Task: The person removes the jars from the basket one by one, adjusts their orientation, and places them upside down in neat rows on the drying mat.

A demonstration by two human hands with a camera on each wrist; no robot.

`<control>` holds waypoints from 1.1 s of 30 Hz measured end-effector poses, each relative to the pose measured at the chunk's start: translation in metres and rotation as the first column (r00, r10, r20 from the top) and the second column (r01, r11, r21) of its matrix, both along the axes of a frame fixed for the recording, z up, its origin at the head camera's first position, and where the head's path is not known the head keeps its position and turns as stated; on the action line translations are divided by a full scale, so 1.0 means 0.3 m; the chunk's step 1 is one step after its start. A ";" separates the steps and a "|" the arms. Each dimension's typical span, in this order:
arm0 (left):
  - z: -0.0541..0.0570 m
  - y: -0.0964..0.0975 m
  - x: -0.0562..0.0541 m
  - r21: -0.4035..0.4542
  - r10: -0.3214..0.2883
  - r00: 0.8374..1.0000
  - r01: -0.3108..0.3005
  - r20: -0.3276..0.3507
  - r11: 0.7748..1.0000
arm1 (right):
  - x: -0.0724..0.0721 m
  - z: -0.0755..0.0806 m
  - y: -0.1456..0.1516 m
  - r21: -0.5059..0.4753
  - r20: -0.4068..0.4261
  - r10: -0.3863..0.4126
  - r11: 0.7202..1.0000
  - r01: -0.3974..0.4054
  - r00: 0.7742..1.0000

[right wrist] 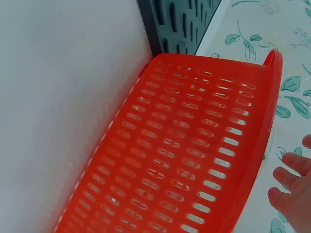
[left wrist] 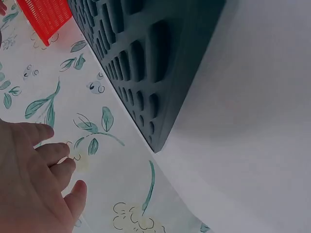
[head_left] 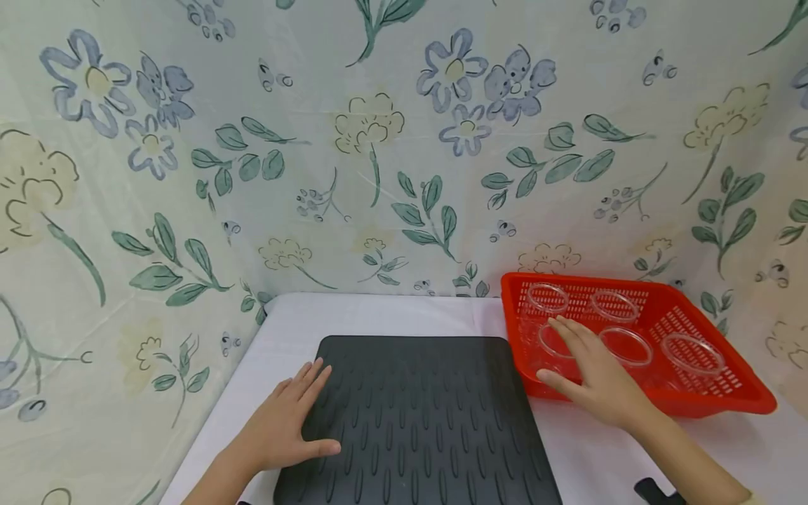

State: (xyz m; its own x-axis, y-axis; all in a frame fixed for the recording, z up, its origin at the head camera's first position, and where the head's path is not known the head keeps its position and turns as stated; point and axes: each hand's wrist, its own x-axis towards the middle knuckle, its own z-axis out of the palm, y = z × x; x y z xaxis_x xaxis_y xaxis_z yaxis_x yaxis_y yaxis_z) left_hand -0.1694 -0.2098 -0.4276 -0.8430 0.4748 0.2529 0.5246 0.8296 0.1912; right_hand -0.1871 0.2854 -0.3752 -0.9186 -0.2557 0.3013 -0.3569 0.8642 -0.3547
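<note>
A black ribbed mat lies on the white table. My left hand is over the mat's left edge, fingers spread and holding nothing; in the left wrist view the hand appears apart from the mat. At the right stands a red perforated basket with several clear, round-rimmed plastic cups inside. Over the basket's near left part hovers my right hand, its fingers extended and nothing in them. The right wrist view shows the basket's slotted side with the right hand beyond its rim.
Floral cloth hangs behind the table and along its left side. White tablecloth shows around the mat. A dark strap-like piece is by the right forearm at the bottom edge.
</note>
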 end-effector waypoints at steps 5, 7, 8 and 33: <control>-0.022 0.001 0.026 0.040 0.024 0.993 -0.028 0.112 0.999 | -0.011 -0.004 0.006 -0.056 0.020 -0.054 0.997 0.055 0.998; -0.034 -0.001 0.034 0.040 0.032 0.987 -0.038 0.155 0.998 | -0.016 -0.006 0.007 -0.068 0.023 -0.060 0.996 0.062 0.998; -0.041 -0.001 0.038 0.037 0.034 0.984 -0.041 0.177 0.998 | -0.019 -0.008 0.008 -0.074 0.023 -0.063 0.995 0.064 0.998; -0.082 -0.024 0.066 -0.004 0.005 0.890 -0.004 0.455 1.000 | -0.083 -0.061 0.045 -0.196 0.093 -0.159 0.965 0.174 0.983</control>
State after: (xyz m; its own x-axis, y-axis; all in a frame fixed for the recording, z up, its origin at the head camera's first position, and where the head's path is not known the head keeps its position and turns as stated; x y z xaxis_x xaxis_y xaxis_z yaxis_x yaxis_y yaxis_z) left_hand -0.1496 -0.2170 -0.4522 -0.8677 0.4705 -0.1605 0.3765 0.8327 0.4061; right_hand -0.2120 0.2988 -0.3934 -0.9653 -0.0378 0.2585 -0.1791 0.8162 -0.5493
